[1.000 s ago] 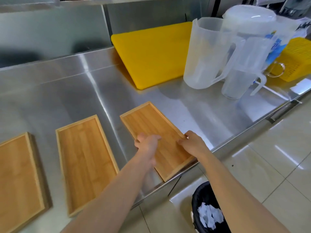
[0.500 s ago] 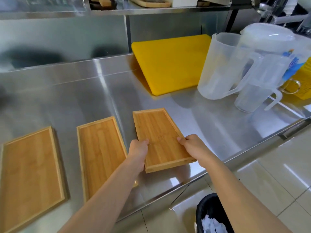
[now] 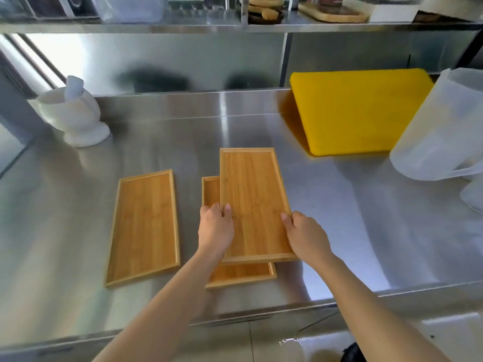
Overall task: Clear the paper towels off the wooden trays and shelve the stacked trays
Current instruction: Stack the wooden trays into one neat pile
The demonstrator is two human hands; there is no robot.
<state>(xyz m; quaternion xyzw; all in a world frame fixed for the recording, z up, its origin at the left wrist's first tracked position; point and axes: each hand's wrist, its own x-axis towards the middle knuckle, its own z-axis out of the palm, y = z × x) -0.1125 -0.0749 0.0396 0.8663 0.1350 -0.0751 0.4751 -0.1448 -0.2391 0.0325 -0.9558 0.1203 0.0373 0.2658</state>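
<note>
I hold a bare wooden tray [image 3: 253, 199] by its two long edges, my left hand [image 3: 215, 228] on the left edge and my right hand [image 3: 305, 236] on the right edge. It hovers over a second wooden tray [image 3: 243, 275] lying on the steel counter [image 3: 366, 231], covering most of it and offset to the right and far side. A third wooden tray [image 3: 145, 226] lies flat to the left. No paper towel lies on any tray. A steel shelf [image 3: 183, 27] runs above the counter.
A yellow cutting board [image 3: 358, 111] leans at the back right. Clear plastic pitchers [image 3: 444, 126] stand at the right edge. A white mortar with pestle [image 3: 73, 113] sits at the back left. The upper shelf holds wooden boards [image 3: 332, 11] and containers. A black bin's rim [image 3: 352, 354] shows at the bottom.
Both hands lifted the rightmost tray and carried it left, over the middle tray. My view tilted up and left, bringing the shelf and mortar into sight.
</note>
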